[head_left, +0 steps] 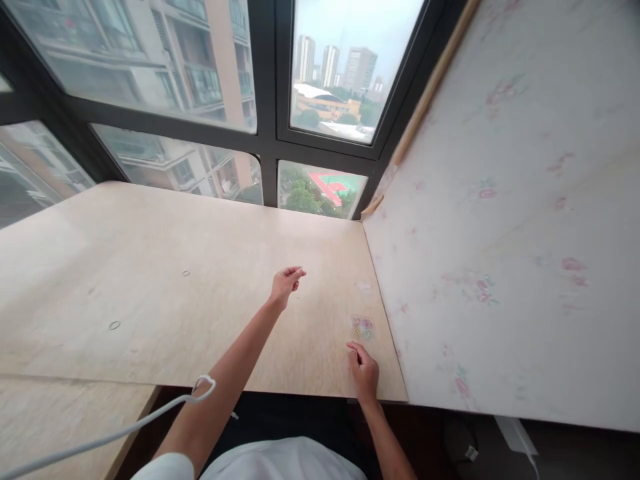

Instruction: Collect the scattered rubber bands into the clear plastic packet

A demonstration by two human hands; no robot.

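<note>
My left hand (pixel 287 285) is over the middle of the pale wooden board (pixel 220 333), its thumb and fingers pinched together. Whatever may be between those fingertips is too small to make out. Close to the board's front right edge, my right hand (pixel 365 375) is closed, with its fingers curled and the thumb against them. I cannot make out anything in it. Just beyond its fingertips lies a small clear packet (pixel 362 327) of tiny coloured pieces. A faint clear plastic piece (pixel 363 287) rests farther back.
Two thin rings, a nearer one (pixel 115 325) and a farther one (pixel 186 273), lie at the left. A white cable (pixel 110 437) crosses the lower left, passing by my left forearm. Dark-framed windows (pixel 269 100) bound the back, and a flower-patterned wall (pixel 500 233) the right.
</note>
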